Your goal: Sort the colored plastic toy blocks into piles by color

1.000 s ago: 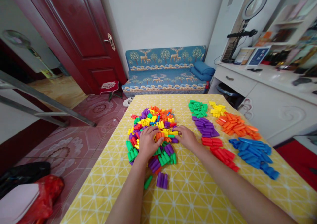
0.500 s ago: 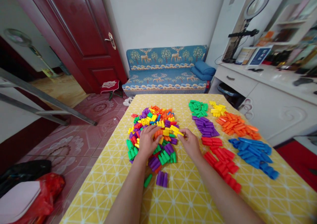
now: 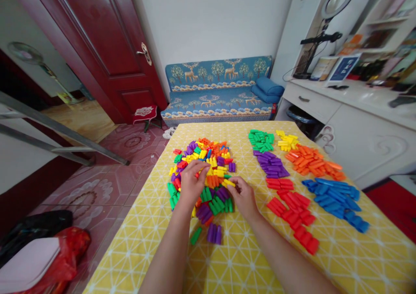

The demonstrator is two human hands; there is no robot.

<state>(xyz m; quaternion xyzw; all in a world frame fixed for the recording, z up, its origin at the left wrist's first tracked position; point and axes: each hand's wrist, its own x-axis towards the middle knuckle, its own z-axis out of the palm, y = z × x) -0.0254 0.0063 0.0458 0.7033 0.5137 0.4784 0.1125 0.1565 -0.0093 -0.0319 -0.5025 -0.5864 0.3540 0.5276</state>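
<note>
My right hand pinches a yellow plastic building block between thumb and fingertips, at the right side of a mixed heap of coloured blocks. Over the left part of that heap is my left hand, its thumb and fingers drawn together. Whatever lies between them is too small and covered to name. An orange block lies between the two hands. Nearer to me are green blocks, a purple block and a single green piece.
Single-colour piles lie on the right of the yellow tablecloth: green, yellow, purple, orange, red and blue. A blue sofa stands beyond the table, a white dresser to the right.
My right hand has drawn the yellow block slightly down and left, and the block has turned. My left hand's fingers have closed together and lifted a little over the heap.
</note>
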